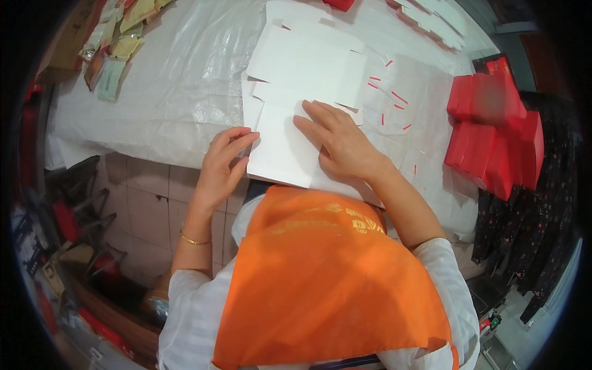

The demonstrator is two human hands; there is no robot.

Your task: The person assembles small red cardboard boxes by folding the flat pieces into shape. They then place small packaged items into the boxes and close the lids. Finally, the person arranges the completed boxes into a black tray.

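A flat white die-cut cardboard box blank (302, 74) lies in front of me, with slots and flaps along its sides. Its near edge reaches my orange apron (327, 277). My right hand (339, 135) rests on the near panel with the fingers stretched out and a little apart, holding nothing. At the left edge of that panel is my left hand (227, 157), its fingers slightly bent and thumb apart, fingertips touching the cardboard edge. Under the blank, more white cardboard shows at its left side.
Red boxes (487, 129) are stacked at the table's right edge. Small red strips (399, 97) lie scattered right of the blank on the plastic-covered table (179, 80). Small packets (117, 58) sit at the far left, and more white cut cardboard (431, 21) lies at the far right.
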